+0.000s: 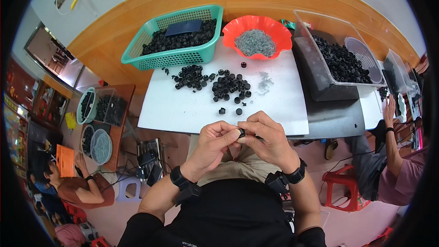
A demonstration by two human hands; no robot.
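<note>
Just past the table's near edge, my left hand [218,138] and my right hand [264,136] meet fingertip to fingertip. Between them they pinch a small black plastic part [242,132], mostly covered by the fingers. On the white table top [183,105] ahead lie two loose heaps: small black pieces [191,77] at left and round black caps [231,84] nearer the middle. A few single caps sit closer to my hands. To their right is a little scatter of thin grey pieces [264,83].
Along the back stand a green basket [176,58] of black parts with a dark blue box on top, a red scalloped bowl [283,41] of grey pieces, and a clear bin [315,75] of black parts. People work at both sides. A red stool [340,180] stands at right.
</note>
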